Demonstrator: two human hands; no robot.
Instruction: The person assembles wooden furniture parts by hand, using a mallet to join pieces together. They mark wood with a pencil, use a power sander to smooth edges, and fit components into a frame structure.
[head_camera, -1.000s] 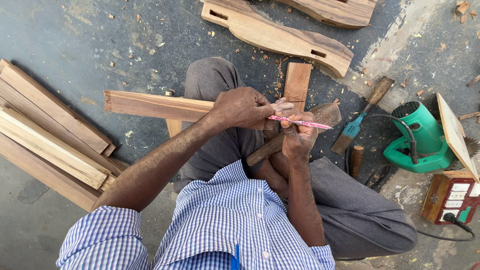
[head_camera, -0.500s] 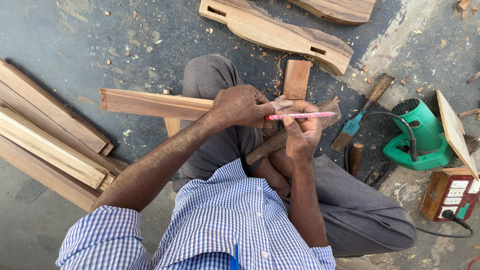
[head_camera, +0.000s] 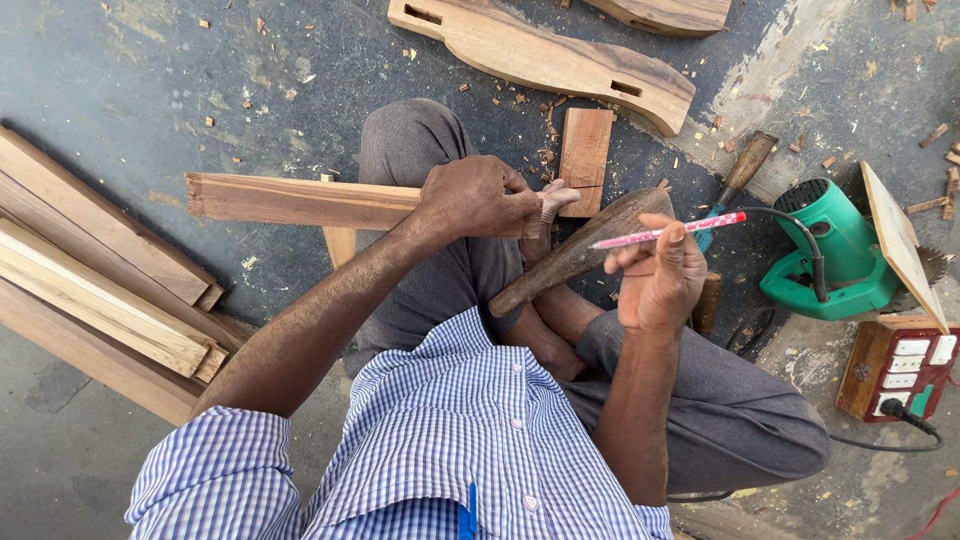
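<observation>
Pencil (head_camera: 665, 231) has come away from the plank (head_camera: 300, 201): a second ago its tip sat at the wood beside the left hand, now the right hand (head_camera: 660, 280) pinches it mid frame, clear of the board, so marking looks paused. It lies almost level, one end toward the right edge. Left hand (head_camera: 478, 196) stays clamped on the plank, which runs left-right.

a person sits on the concrete floor (head_camera: 150, 90). the left hand (head_camera: 478, 196) grips a wooden plank (head_camera: 300, 200) lying across the knee. the right hand (head_camera: 660, 275) holds a pink pencil (head_camera: 668, 230) raised above a dark wooden block (head_camera: 575, 252). a green power tool (head_camera: 835, 250) sits near the floor's right edge, stacked boards (head_camera: 90, 270) at its left edge.
</observation>
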